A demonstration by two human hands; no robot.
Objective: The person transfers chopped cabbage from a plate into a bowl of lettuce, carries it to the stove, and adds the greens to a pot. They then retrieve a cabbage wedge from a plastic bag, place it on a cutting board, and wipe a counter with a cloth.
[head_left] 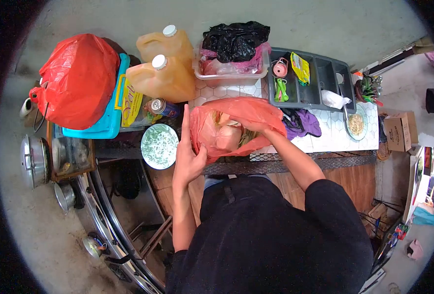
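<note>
An orange plastic bag (236, 110) stands open on the white tiled counter (334, 137) in front of me. My left hand (187, 154) presses against the bag's left side, fingers stretched upward along it. My right hand is reached inside the bag's mouth and mostly hidden; only the wrist (266, 130) shows. Pale food items lie inside the bag, too unclear to name.
A green patterned bowl (159, 145) sits just left of the bag. Two orange jugs (163, 76), a red bag (77, 81), a can (160, 106), a tub with a black bag (234, 41), a grey divided tray (320, 78), purple cloth (302, 122) and a plate (356, 125) crowd the counter. Pots (33, 159) stand left.
</note>
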